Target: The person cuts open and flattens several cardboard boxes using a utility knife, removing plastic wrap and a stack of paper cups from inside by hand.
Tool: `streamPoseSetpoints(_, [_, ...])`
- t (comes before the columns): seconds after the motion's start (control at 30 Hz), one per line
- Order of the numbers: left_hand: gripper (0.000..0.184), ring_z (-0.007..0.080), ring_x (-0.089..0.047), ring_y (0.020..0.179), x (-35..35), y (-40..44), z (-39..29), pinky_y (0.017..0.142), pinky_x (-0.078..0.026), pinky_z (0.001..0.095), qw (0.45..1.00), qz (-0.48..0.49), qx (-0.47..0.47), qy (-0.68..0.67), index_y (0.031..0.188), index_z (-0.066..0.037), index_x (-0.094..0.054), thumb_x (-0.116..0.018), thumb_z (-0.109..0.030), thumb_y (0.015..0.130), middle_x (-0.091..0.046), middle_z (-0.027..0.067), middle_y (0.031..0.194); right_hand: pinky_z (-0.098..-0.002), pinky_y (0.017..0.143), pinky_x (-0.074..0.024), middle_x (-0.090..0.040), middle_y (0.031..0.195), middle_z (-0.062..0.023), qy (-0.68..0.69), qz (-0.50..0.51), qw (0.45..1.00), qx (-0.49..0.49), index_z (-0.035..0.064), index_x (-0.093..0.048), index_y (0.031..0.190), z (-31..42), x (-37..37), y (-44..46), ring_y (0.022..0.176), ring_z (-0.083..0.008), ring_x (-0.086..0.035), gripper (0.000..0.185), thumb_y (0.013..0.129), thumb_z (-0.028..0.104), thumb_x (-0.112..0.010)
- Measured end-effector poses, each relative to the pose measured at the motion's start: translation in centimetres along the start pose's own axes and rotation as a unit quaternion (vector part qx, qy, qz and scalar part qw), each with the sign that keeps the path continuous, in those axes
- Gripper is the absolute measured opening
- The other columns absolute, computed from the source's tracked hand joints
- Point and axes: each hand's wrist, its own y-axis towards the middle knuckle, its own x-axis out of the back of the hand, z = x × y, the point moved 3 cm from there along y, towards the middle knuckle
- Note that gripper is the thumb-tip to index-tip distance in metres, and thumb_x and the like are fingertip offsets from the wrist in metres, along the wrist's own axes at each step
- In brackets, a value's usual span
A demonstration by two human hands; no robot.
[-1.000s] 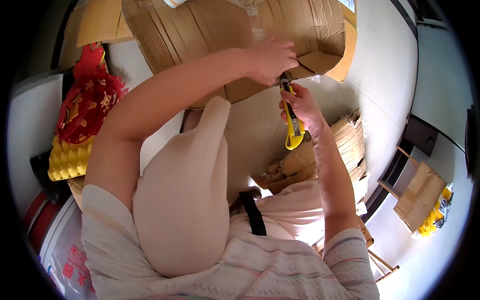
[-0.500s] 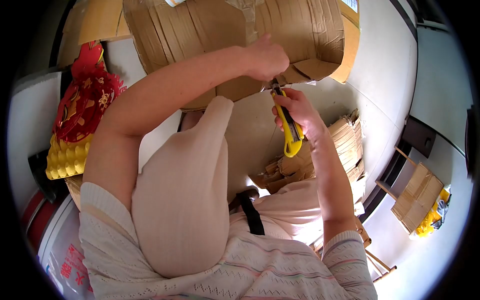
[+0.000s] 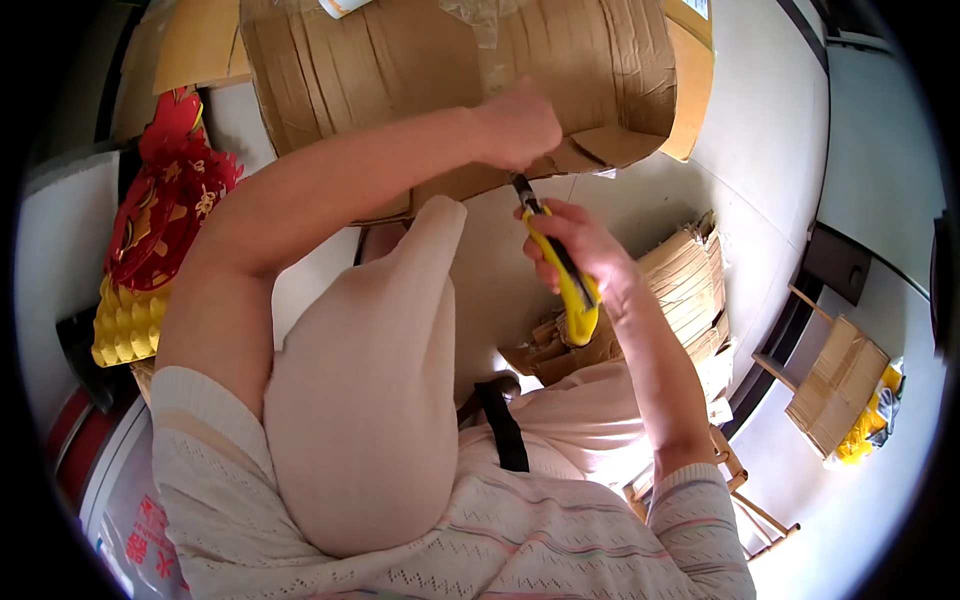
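A large creased brown cardboard sheet [image 3: 420, 60] fills the top of the view, with a fold at its near right corner. My left hand [image 3: 518, 125] is closed at its near edge, the curled fingers mostly hidden beneath the knuckles. Just below, my right hand [image 3: 580, 245] is wrapped round a yellow and black box cutter [image 3: 575, 300]. The cutter points up and left, its tip close under my left hand at the cardboard edge. Whether the blade touches the cardboard I cannot tell.
Flattened cardboard pieces [image 3: 680, 285] are stacked on the floor beside my right forearm. Red paper decorations [image 3: 170, 215] lie over a yellow egg tray [image 3: 128, 320] at left. A cardboard-covered chair [image 3: 835, 385] with a yellow bag [image 3: 865, 430] stands at right.
My right hand has drawn the box cutter left and down, toward me. The left hand has shifted slightly left and down, still at the cardboard edge. The sheet has shifted slightly left.
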Motion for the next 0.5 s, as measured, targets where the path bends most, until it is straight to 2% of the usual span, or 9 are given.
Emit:
streamPoseSetpoints(0.03, [0.003, 0.0211, -0.059, 0.075, 0.0, 0.1, 0.7, 0.08, -0.038, 0.0469, 0.999, -0.01, 0.035, 0.007, 0.065, -0.018, -0.065, -0.063, -0.016, 0.066, -0.059, 0.0005, 0.065, -0.0255, 0.034, -0.0378, -0.052, 0.066, -0.0068, -0.015, 0.014, 1.0, -0.003, 0.003, -0.05, 0.109, -0.8, -0.7, -0.4, 0.04, -0.0129, -0.048, 0.023, 0.089, 0.015, -0.051])
streamPoseSetpoints(0.13, [0.005, 0.0221, -0.06, 0.067, 3.4, 1.1, 3.6, 0.071, -0.042, 0.043, 0.988, -0.134, 0.067, -0.036, 0.062, -0.015, -0.063, -0.061, -0.014, 0.066, -0.06, 0.0032, 0.063, -0.0258, 0.035, -0.0388, -0.054, 0.065, -0.0068, -0.065, 0.051, 0.997, -0.003, 0.0022, -0.051, 0.109, -2.2, -2.8, -1.0, 0.04, -0.0139, -0.051, 0.024, 0.088, 0.014, -0.053])
streamPoseSetpoints(0.23, [0.004, 0.0219, -0.06, 0.062, 3.5, 1.1, 4.1, 0.061, -0.044, 0.0373, 0.977, -0.163, 0.021, -0.139, 0.064, -0.013, -0.065, -0.061, -0.012, 0.065, -0.061, 0.0047, 0.062, -0.0244, 0.038, -0.0419, -0.055, 0.066, -0.0065, -0.02, 0.012, 0.997, 0.067, 0.0029, -0.051, 0.107, -0.7, 0.4, -1.7, 0.042, -0.0138, -0.052, 0.023, 0.089, 0.017, -0.055])
streamPoseSetpoints(0.27, [0.005, 0.0223, -0.058, 0.059, 3.0, 0.6, 4.8, 0.06, -0.044, 0.0353, 0.972, -0.131, 0.016, -0.194, 0.066, -0.013, -0.066, -0.061, -0.013, 0.065, -0.061, 0.0042, 0.06, -0.0241, 0.039, -0.0424, -0.055, 0.067, -0.0064, -0.011, 0.005, 0.996, 0.093, 0.0032, -0.051, 0.107, -0.2, 1.4, -2.0, 0.043, -0.0137, -0.053, 0.023, 0.089, 0.017, -0.056])
streamPoseSetpoints(0.33, [0.009, 0.0231, -0.056, 0.053, 2.3, -1.2, 5.9, 0.056, -0.044, 0.0314, 0.95, -0.068, 0.005, -0.305, 0.07, -0.012, -0.068, -0.061, -0.013, 0.065, -0.06, 0.0033, 0.056, -0.0238, 0.039, -0.0426, -0.055, 0.066, -0.0057, -0.012, -0.079, 0.98, 0.181, 0.003, -0.052, 0.104, 0.2, 3.1, -2.3, 0.044, -0.0138, -0.054, 0.022, 0.089, 0.017, -0.057])
streamPoseSetpoints(0.4, [0.013, 0.0237, -0.06, 0.074, 2.3, -2.2, 4.9, 0.072, -0.046, 0.0333, 0.953, 0.163, 0.021, -0.254, 0.075, -0.016, -0.071, -0.063, -0.016, 0.065, -0.066, 0.0051, 0.077, -0.0243, 0.04, -0.0431, -0.055, 0.066, -0.0058, -0.038, -0.177, 0.951, 0.249, 0.0025, -0.052, 0.099, 0.5, 5.4, -1.5, 0.044, -0.0137, -0.054, 0.022, 0.087, 0.019, -0.06])
streamPoseSetpoints(0.47, [0.011, 0.0257, -0.055, 0.094, 4.1, -3.8, 3.6, 0.082, -0.041, 0.037, 0.961, 0.166, 0.062, -0.211, 0.073, -0.017, -0.071, -0.064, -0.017, 0.065, -0.063, 0.0085, 0.098, -0.0256, 0.041, -0.044, -0.056, 0.067, -0.0067, -0.087, -0.29, 0.906, 0.295, 0.0019, -0.052, 0.091, 1.2, 7.8, -0.4, 0.044, -0.0134, -0.053, 0.026, 0.085, 0.023, -0.065])
streamPoseSetpoints(0.5, [0.01, 0.0267, -0.053, 0.105, 4.9, -4.5, 3.1, 0.087, -0.039, 0.0389, 0.964, 0.168, 0.082, -0.191, 0.072, -0.017, -0.071, -0.064, -0.018, 0.065, -0.061, 0.0101, 0.108, -0.0264, 0.042, -0.0445, -0.058, 0.069, -0.0081, -0.136, -0.365, 0.877, 0.282, 0.0019, -0.052, 0.089, 2.2, 8.9, -0.6, 0.047, -0.0128, -0.055, 0.028, 0.083, 0.025, -0.067])
